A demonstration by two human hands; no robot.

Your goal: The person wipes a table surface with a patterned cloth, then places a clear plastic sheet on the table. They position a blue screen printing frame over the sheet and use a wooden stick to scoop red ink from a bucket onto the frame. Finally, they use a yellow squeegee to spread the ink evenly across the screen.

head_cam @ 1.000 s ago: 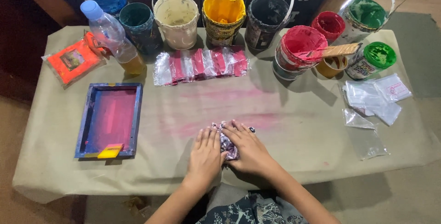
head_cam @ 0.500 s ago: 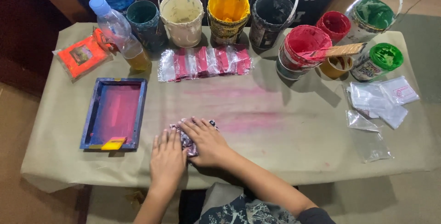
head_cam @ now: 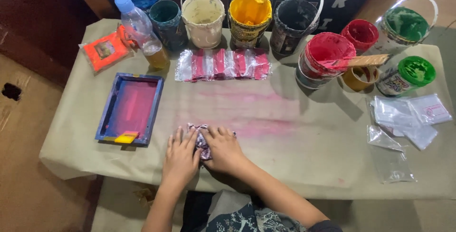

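Note:
A crumpled, pink-stained rag (head_cam: 200, 139) lies on the paper-covered table (head_cam: 304, 165) near its front edge. My left hand (head_cam: 179, 158) lies flat on the table with its fingers against the rag's left side. My right hand (head_cam: 224, 150) presses down on the rag from the right, fingers curled over it. A pink smear (head_cam: 259, 127) stains the paper just right of the hands. The blue-framed printing screen (head_cam: 130, 108) with pink ink and a small yellow scraper (head_cam: 126, 138) lies left of my left hand.
Several paint buckets line the far edge, among them a cream one (head_cam: 203, 15), a yellow one (head_cam: 249, 18) and a red one (head_cam: 325, 58). A row of pink-printed clear bags (head_cam: 223, 64), a plastic bottle (head_cam: 140, 30), an orange packet (head_cam: 103, 50) and clear bags (head_cam: 408, 118) also sit on the table.
Both hands have slid the rag leftward along the table's front edge, away from the pink smear toward the screen frame. The camera has shifted with them.

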